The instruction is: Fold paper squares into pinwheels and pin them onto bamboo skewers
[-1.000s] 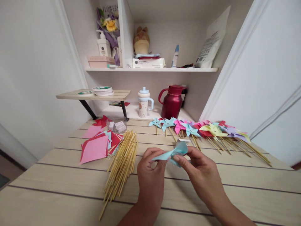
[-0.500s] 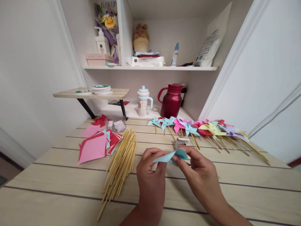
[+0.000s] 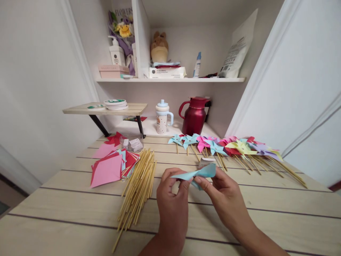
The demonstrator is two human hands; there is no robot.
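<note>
A light-blue paper pinwheel piece (image 3: pixel 198 172), partly folded, is held between both hands above the table. My left hand (image 3: pixel 173 199) pinches its left side between thumb and fingers. On the right side, my right hand (image 3: pixel 225 193) grips the paper with the thumb below and the fingers behind, partly hidden. Just behind the paper stands a small white box (image 3: pixel 207 162). To the left of my left hand lies a pile of thin wooden sticks (image 3: pixel 137 188).
Coloured paper squares (image 3: pixel 108 170) lie at the left, near small clear-wrapped boxes (image 3: pixel 135 144). Finished pinwheels on sticks (image 3: pixel 215 146) line the back right. Behind stand a cup (image 3: pixel 161 121), a red jug (image 3: pixel 195 115) and a small raised shelf (image 3: pixel 138 107).
The right part of the blue paper has risen and opened out, with the right fingers shifted behind it. The left hand keeps its pinch. The view has tilted slightly.
</note>
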